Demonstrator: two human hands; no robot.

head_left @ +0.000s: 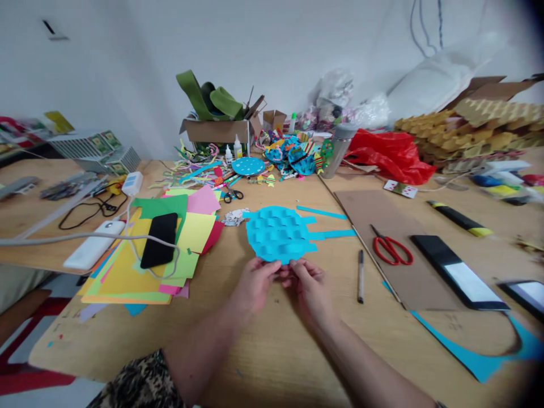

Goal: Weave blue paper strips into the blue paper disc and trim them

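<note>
Both hands sit close together at the near edge of a round blue paper shape. The left hand pinches the edge with its fingers closed on the paper. The right hand does the same, just beside it. Holding the edge from both sides keeps the thin paper flat and steady, so it looks like the hands are folding or pressing a small bit there.

The blue shape lies flat on the wood table, in the middle, right in front of the person. It has many little cut flaps that stick up, and blue strips poke out on its right side.

A black pen lies near the right hand, and red scissors rest on a brown card sheet a bit farther right. They are close by, so they are easy to grab.

To the left is a pile of colored paper with a black phone on top. It is pushed to the side, which leaves room to work.

At the back of the table, more paper craft bits and two glue bottles are out of the way.
</note>
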